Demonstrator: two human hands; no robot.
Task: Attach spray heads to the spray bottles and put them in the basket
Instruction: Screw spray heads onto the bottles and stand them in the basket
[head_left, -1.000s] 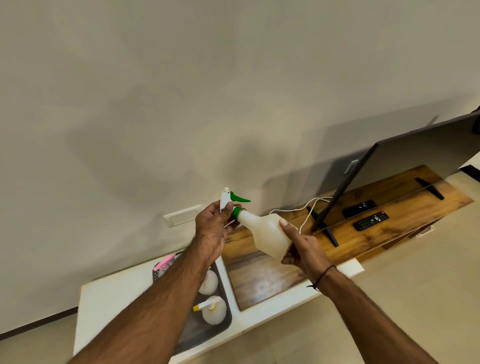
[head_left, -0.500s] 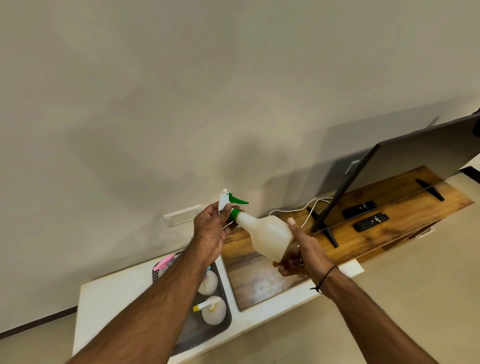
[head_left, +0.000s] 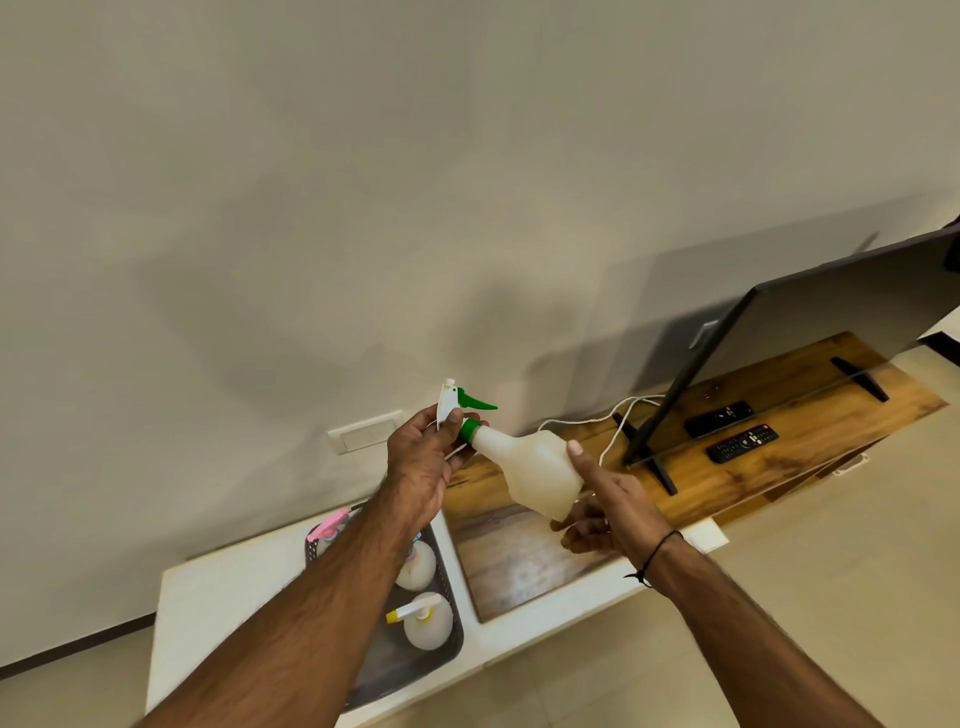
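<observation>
Your basket (head_left: 457, 631) holds three finished bottles. Your left hand (head_left: 423, 462) grips the one green spray head (head_left: 462, 410) on the bottle (head_left: 530, 467), whose base your right hand (head_left: 602, 512) cups. Two remotes (head_left: 743, 442) lie rightward (lettering unreadable).

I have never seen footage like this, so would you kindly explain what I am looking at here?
There is no machine: a person wears a wide-angle camera on the head, looking down at two bare hands. The left hand grips the green spray head, while the right hand supports the white bottle from below. Beneath, a dark basket on the white counter already holds bottles, one with a yellow spray head. To the right, two remotes lie on a wooden surface near a television.
</observation>
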